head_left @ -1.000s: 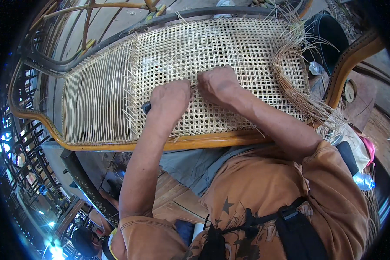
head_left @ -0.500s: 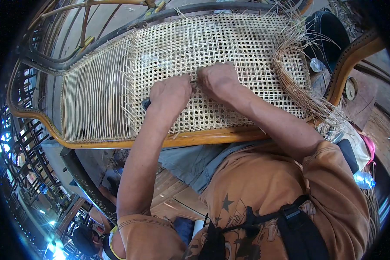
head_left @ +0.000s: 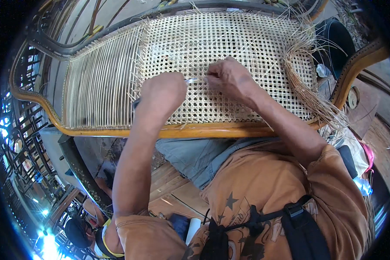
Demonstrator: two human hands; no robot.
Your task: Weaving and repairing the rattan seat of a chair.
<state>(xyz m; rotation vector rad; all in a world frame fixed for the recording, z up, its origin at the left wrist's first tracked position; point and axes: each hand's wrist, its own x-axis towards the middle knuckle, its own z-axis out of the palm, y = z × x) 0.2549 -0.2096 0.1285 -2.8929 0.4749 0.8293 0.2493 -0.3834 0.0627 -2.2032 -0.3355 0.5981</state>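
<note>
My left hand [head_left: 162,93] is closed in a fist above the woven cane panel [head_left: 247,39]. It grips a slim tool: a shiny metal tip [head_left: 191,80] sticks out toward the right, and a dark handle end shows at the wrist side. The tool's exact kind is hidden by the fist. My right hand [head_left: 233,80] is just right of the tip, its fingers curled together and slightly blurred; what they pinch, if anything, I cannot make out. Beneath both hands the cane forms an open mesh. Farther left, loose parallel strands [head_left: 102,78] run without cross weaving.
A curved yellow-brown wooden frame [head_left: 221,130] borders the panel on the near side. At the right hangs a bundle of loose cane strands [head_left: 297,82], with a dark bucket [head_left: 333,41] behind it. Another person [head_left: 104,238] sits at the lower left.
My hands have drawn apart, the left one moving left and the right one slightly right. The shiny metal tip now shows between them. The whole view has shifted a little.
</note>
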